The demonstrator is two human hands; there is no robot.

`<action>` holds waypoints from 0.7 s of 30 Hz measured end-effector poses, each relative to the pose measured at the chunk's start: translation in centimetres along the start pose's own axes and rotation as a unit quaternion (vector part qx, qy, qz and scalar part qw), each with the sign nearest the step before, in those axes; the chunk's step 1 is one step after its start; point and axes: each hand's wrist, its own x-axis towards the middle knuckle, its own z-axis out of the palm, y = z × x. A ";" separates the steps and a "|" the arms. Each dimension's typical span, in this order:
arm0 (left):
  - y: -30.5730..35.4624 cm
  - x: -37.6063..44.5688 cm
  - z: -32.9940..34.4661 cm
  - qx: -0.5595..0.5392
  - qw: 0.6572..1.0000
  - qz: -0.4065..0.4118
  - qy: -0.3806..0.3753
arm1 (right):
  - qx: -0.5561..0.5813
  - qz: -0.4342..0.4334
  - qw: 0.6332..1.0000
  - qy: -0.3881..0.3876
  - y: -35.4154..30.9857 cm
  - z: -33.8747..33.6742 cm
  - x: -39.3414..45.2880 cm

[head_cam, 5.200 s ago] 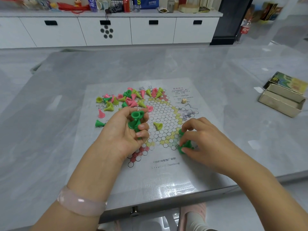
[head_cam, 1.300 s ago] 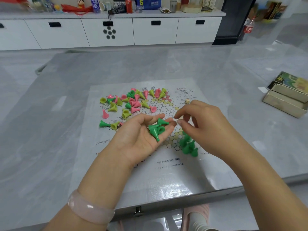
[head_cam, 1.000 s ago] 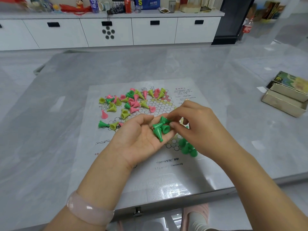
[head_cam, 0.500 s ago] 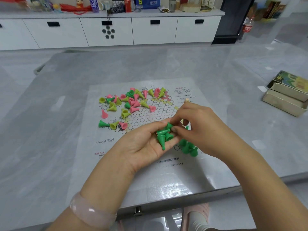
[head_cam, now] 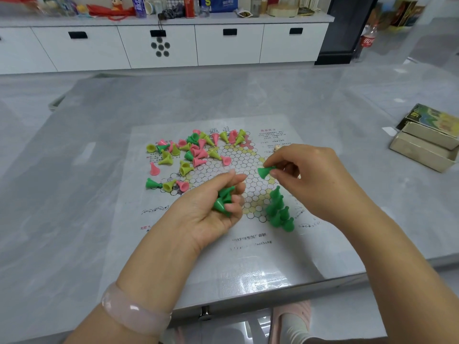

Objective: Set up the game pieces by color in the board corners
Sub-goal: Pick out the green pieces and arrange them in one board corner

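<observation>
Head view: I read the right hand (head_cam: 305, 177) pinching one green piece (head_cam: 263, 171) between thumb and forefinger, base toward the left, long axis roughly level. The left hand (head_cam: 211, 209) is curled around a few spare greens (head_cam: 223, 201), palm up, over the board (head_cam: 223, 256). Placed greens (head_cam: 279, 209) stand upright in the board corner nearest the surface's front edge, just below the right hand and right of the left. I judge the right hand nearer; the held piece must be tipped upright and lowered toward me onto an open cell. Mixed pieces (head_cam: 193, 150) lie at the board's far-left part. Board print is too small to read; a red bottle (head_cam: 367, 39) stands far right, label unreadable.
</observation>
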 end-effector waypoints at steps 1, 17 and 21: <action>0.1 0.0 0.0 0.016 1.000 0.005 0.003 | 0.003 -0.007 1.000 -0.011 -0.1 0.0 0.0; -0.4 0.1 0.3 0.068 0.997 0.018 0.008 | 0.056 -0.024 0.998 -0.013 -0.7 0.6 0.0; 0.4 0.2 -0.1 0.000 1.000 0.011 0.019 | 0.028 -0.017 0.999 -0.021 -0.2 0.4 0.2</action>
